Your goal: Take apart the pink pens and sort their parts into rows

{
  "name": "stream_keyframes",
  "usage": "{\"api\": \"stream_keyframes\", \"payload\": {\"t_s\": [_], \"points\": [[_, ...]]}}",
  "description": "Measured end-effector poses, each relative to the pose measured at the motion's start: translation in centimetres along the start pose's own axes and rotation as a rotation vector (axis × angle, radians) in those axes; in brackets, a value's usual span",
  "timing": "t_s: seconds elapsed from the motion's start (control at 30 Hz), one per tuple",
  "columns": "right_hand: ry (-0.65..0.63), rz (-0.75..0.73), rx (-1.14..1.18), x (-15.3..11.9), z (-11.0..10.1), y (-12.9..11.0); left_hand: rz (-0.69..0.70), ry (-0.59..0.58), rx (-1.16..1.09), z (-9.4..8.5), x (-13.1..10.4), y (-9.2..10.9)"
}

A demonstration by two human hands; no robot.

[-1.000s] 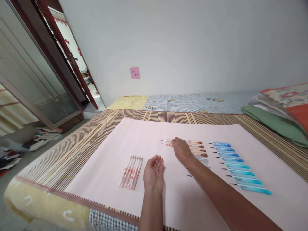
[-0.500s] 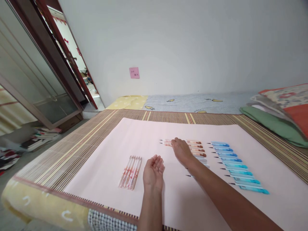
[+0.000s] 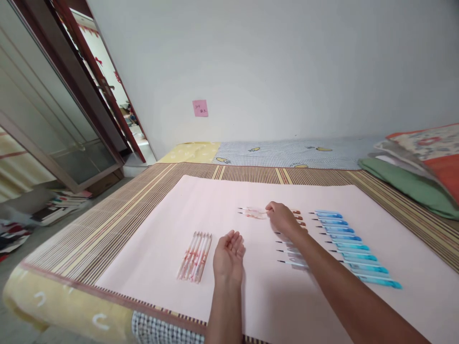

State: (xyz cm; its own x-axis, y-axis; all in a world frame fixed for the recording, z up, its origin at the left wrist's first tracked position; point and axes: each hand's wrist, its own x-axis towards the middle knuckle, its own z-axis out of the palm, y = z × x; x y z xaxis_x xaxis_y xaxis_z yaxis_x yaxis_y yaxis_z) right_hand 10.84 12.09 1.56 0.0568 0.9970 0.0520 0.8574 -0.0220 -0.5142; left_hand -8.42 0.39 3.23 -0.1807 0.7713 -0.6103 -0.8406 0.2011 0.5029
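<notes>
My right hand (image 3: 285, 220) reaches over the middle of the pink sheet (image 3: 150, 224). Its thumb and fingers pinch the right part of a clear pen with a pinkish pattern (image 3: 256, 214). More brown-ended pens (image 3: 298, 218) lie under and beyond this hand, partly hidden by it. Thin pale rods with dark tips (image 3: 287, 251) and clear-looking pens lie below them, half covered by my forearm. Palm up on the sheet, my left hand (image 3: 229, 258) has loosely curled fingers and holds nothing. Several pinkish-white pens (image 3: 195, 258) lie side by side to its left.
A column of blue and turquoise pens (image 3: 347, 234) lies to the right of my forearm. The sheet rests on a striped bamboo mat (image 3: 118, 224). Folded cloths and cushions (image 3: 405, 184) sit at the right edge. A pink note (image 3: 200, 108) sticks to the wall behind.
My right hand has shifted to the right along the brown-ended pens, uncovering the left part of the pinkish pen. My left hand has stayed in place.
</notes>
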Motion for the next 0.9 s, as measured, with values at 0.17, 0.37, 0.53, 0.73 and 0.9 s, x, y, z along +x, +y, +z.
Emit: {"api": "stream_keyframes", "payload": {"t_s": [0.17,0.37,0.53,0.73,0.9], "points": [[-0.035,-0.019,0.013,0.3,0.6,0.4,0.000,-0.009,0.002,-0.1,0.1,-0.2],[-0.034,-0.042,0.027,0.4,1.4,0.5,-0.008,-0.009,0.004,-0.2,0.1,-0.1],[-0.026,-0.050,0.037,0.3,1.5,0.4,-0.010,-0.015,-0.001,-0.3,0.2,-0.1],[-0.014,-0.060,0.055,0.1,1.6,0.3,-0.003,-0.020,-0.004,-0.3,0.2,-0.3],[-0.008,-0.054,0.058,0.0,1.7,0.5,-0.004,-0.009,0.007,-0.2,0.2,-0.2]]}}
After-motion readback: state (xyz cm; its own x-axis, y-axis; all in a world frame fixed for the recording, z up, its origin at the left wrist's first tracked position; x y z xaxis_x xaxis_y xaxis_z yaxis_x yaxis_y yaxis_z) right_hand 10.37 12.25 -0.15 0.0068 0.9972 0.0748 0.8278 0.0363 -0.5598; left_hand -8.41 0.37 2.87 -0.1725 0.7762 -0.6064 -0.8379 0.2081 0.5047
